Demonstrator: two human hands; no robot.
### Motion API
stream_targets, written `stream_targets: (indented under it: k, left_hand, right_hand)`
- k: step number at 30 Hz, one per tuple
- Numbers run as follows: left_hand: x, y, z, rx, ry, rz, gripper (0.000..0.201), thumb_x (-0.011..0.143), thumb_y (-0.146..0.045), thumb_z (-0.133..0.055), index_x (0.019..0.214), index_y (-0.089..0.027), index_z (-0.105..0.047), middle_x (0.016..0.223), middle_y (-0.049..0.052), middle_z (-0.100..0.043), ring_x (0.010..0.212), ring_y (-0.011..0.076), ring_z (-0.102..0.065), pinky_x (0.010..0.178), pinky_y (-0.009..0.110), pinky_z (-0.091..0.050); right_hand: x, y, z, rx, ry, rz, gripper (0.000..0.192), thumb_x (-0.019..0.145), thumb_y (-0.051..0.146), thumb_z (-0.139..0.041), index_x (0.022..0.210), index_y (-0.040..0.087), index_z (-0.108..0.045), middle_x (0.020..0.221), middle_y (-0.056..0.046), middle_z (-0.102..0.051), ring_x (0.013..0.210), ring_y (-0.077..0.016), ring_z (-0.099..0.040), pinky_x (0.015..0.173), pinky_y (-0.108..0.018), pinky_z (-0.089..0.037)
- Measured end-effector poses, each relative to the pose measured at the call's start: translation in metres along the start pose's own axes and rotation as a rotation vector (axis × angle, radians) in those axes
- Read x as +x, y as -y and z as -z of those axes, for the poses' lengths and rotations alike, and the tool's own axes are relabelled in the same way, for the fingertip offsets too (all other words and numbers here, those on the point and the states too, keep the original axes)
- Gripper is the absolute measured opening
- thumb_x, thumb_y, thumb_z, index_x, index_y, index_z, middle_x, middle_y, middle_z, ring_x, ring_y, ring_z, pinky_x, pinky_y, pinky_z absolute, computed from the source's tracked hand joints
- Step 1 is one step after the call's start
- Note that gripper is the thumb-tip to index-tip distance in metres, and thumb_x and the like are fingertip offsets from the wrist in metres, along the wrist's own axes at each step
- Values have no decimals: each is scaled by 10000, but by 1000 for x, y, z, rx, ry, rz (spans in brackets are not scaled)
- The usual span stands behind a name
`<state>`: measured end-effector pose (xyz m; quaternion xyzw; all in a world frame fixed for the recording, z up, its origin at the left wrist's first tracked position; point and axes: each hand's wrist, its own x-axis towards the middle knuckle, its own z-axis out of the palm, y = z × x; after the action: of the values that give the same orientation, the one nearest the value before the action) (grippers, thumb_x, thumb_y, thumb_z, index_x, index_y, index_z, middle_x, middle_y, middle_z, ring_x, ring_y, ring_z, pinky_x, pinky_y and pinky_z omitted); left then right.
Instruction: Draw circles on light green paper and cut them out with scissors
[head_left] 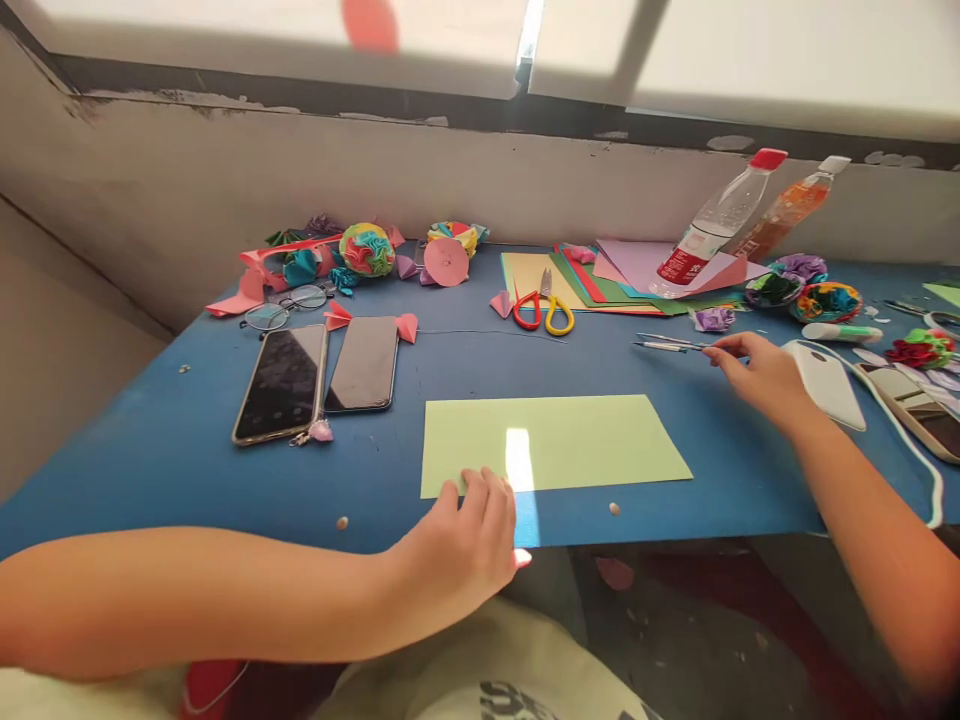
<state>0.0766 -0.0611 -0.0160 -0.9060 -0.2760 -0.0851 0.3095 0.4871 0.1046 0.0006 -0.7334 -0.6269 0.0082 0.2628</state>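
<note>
A pale green sheet of paper (585, 440) lies flat near the table's front edge, with a bright patch of sunlight on it. My left hand (469, 530) rests over its near edge, fingers bent and slightly apart, fingertips touching the paper. To the right, my right hand (757, 375) pinches a thin metal drawing compass (667, 345) between thumb and fingers. Its two legs point left, just above or on the tabletop. Beyond the paper lie scissors (545, 305) with one red and one yellow handle.
Two phones (283, 385) and eyeglasses (289, 305) lie left on the blue table (225, 490). Paper flowers (367, 250) and coloured sheets (540, 275) line the back. Two bottles (720, 225) lean there. A white power bank (829, 385) with a cable (911, 455) sits right.
</note>
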Motion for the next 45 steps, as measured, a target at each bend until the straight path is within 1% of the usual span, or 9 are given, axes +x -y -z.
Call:
stream_targets:
  k: [3, 7, 9, 11, 14, 17, 22, 40, 45]
  left_hand:
    - [-3, -2, -3, 160, 30, -10, 484, 924, -395, -348, 1082, -38, -633, 953, 167, -653, 834, 245, -611, 628, 333, -498]
    - [-5, -1, -6, 307, 35, -67, 345, 875, -270, -469, 1115, -74, -621, 966, 129, -654, 823, 218, -618, 648, 309, -525]
    - [-7, -1, -6, 331, 29, -73, 323, 854, -237, -498, 1113, -89, -621, 958, 114, -652, 821, 210, -619, 652, 306, -532]
    - [-8, -2, -7, 337, 5, -84, 313, 857, -239, -498, 1109, -100, -622, 955, 107, -651, 816, 199, -621, 651, 298, -534]
    - [-10, -4, -9, 328, -14, -13, 317, 855, -258, -506, 1110, -103, -615, 941, 111, -660, 788, 203, -634, 637, 311, -535]
    - [-10, -6, -9, 299, -3, 63, 347, 857, -283, -506, 1131, -87, -594, 917, 131, -672, 765, 224, -646, 624, 333, -534]
    - [-10, -1, -5, 282, -1, 18, 351, 872, -301, -492, 1128, -82, -593, 906, 134, -675, 754, 213, -644, 616, 312, -530]
    - [-9, 0, -6, 296, 10, -10, 323, 885, -285, -481, 1123, -104, -601, 907, 106, -673, 756, 197, -645, 606, 284, -541]
    - [-8, -14, -11, 274, 41, 126, 354, 855, -309, -530, 1132, -96, -590, 934, 137, -673, 810, 246, -644, 652, 359, -544]
  right_hand:
    - [-9, 51, 23, -58, -212, 96, 57, 770, 257, -587, 788, 205, -601, 746, -69, -675, 614, -156, -523, 631, -297, -380]
    - [-32, 143, 52, -66, -344, 372, 103, 803, 294, -580, 835, 209, -629, 764, -38, -654, 633, -131, -531, 637, -264, -373]
    - [-51, 188, 57, -28, -304, 564, 154, 844, 342, -541, 810, 215, -621, 684, -9, -620, 567, -110, -495, 585, -244, -356]
    - [-70, 223, 53, 1, -218, 851, 202, 886, 344, -490, 771, 219, -599, 611, 23, -584, 492, -92, -446, 543, -231, -342]
    - [-90, 255, 35, 18, -85, 1151, 208, 910, 262, -454, 744, 185, -553, 611, -2, -574, 541, -121, -483, 573, -253, -360]
    - [-95, 266, 15, 58, 9, 1235, 239, 919, 192, -408, 704, 165, -511, 584, -12, -541, 539, -131, -471, 618, -289, -358]
    - [-88, 264, -4, 64, 56, 1213, 250, 918, 171, -386, 681, 173, -468, 543, 10, -483, 500, -118, -410, 595, -279, -309]
    - [-82, 258, -13, 99, 111, 1182, 253, 929, 210, -385, 688, 181, -458, 541, 12, -469, 501, -120, -399, 582, -272, -282]
    - [-83, 257, -12, 90, 111, 1199, 247, 928, 206, -389, 692, 170, -455, 549, 15, -461, 503, -116, -375, 588, -269, -286]
